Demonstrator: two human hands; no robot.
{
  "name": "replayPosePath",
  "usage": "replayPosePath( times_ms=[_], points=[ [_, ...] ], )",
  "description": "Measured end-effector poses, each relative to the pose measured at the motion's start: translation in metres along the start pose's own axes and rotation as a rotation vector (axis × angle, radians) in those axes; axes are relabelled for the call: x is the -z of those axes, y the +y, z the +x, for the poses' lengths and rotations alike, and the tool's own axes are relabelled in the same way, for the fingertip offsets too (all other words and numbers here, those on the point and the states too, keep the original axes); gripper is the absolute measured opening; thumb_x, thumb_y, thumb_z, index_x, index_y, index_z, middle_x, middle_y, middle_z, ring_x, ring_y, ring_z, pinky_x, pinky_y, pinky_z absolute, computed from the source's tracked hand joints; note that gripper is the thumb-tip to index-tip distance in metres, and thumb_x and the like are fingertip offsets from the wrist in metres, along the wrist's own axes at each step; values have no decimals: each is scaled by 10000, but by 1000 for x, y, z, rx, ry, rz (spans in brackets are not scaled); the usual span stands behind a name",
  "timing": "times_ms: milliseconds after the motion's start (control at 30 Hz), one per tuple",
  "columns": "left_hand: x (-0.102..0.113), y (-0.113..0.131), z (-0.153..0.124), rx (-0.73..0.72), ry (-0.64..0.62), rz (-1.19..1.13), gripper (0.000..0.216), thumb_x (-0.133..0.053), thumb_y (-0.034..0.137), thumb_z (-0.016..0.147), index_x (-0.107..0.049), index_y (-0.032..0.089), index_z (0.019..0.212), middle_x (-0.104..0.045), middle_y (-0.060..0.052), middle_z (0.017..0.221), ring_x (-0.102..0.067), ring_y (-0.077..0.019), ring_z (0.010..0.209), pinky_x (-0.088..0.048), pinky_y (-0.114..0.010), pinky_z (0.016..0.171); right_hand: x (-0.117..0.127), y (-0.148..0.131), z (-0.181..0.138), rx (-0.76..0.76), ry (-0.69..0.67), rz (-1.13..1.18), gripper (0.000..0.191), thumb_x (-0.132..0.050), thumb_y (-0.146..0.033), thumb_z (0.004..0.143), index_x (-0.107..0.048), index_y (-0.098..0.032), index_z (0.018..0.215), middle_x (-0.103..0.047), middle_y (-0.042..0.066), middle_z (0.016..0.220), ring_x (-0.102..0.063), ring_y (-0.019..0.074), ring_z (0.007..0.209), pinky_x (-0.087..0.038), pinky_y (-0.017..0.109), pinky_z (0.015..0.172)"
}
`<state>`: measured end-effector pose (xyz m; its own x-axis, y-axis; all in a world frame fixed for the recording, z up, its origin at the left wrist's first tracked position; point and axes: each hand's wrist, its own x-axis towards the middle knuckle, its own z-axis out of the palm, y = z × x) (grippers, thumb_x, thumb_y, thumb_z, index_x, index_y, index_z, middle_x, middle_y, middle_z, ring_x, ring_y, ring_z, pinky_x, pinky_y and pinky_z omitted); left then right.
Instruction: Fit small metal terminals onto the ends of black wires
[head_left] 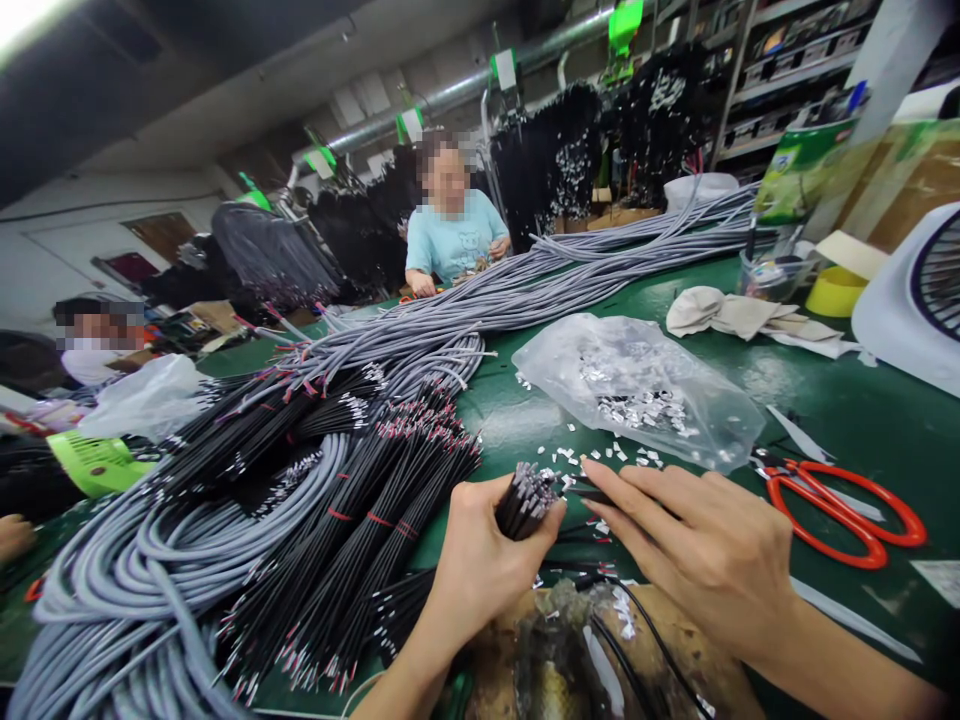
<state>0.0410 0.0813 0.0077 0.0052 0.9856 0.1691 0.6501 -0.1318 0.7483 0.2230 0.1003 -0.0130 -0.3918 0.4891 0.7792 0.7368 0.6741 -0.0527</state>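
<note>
My left hand [480, 560] is closed around a bundle of thin black wires [525, 505] whose silvery ends point up and away from me. Beside it, my right hand [697, 545] has thumb and fingers drawn together close to those ends. A thin dark piece shows between its fingertips, too small to name. Just beyond both hands, small white-silver pieces [619, 452] lie scattered on the green table [499, 410]. A clear plastic bag [637, 385] holds many more of them. Below my hands is a worn brown board [697, 665] with a dark, stained object [559, 650] on it.
Red-handled scissors [847, 510] lie at the right. Tied black wire bundles [337, 560] and coiled grey cables [172, 560] fill the left; long grey cables [510, 290] cross the back. A cloth [742, 315], yellow tape [836, 290] and a fan [915, 285] stand right. A person [457, 235] sits opposite.
</note>
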Motion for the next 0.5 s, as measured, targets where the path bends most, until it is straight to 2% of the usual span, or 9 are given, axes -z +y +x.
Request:
replayPosePath(
  times_ms=[200,367,433,500],
  points=[
    [-1,4,1,-22,-3,7,296,-581,300,719,-480,135,495,-331,31,491,-278,-71,471,-236,-195,419,-1,-1,-2,31,-3,-41,285,-609,-202,792,-628,-201,1077,-695,-4,779,-546,126,590,-290,294,533],
    [-3,1,2,-41,-13,50,286,-580,280,722,-477,132,500,-338,28,504,-294,-74,495,-248,-189,434,-5,1,-9,104,-49,-55,280,-548,-153,824,-620,-204,1089,-695,8,796,-564,129,613,-300,299,538],
    [-3,-1,2,-38,-22,37,270,-581,280,723,-495,130,516,-354,26,515,-304,-76,503,-260,-190,442,-8,2,-9,23,-96,29,244,-534,-194,838,-638,-224,1057,-688,6,778,-571,127,610,-322,286,540],
    [-2,-2,3,-29,-27,-6,237,-585,286,724,-530,126,557,-388,20,538,-326,-82,517,-282,-193,458,-11,3,-7,-140,-153,207,199,-537,-259,840,-665,-260,993,-679,-8,760,-584,122,618,-369,262,559]
  ],
)
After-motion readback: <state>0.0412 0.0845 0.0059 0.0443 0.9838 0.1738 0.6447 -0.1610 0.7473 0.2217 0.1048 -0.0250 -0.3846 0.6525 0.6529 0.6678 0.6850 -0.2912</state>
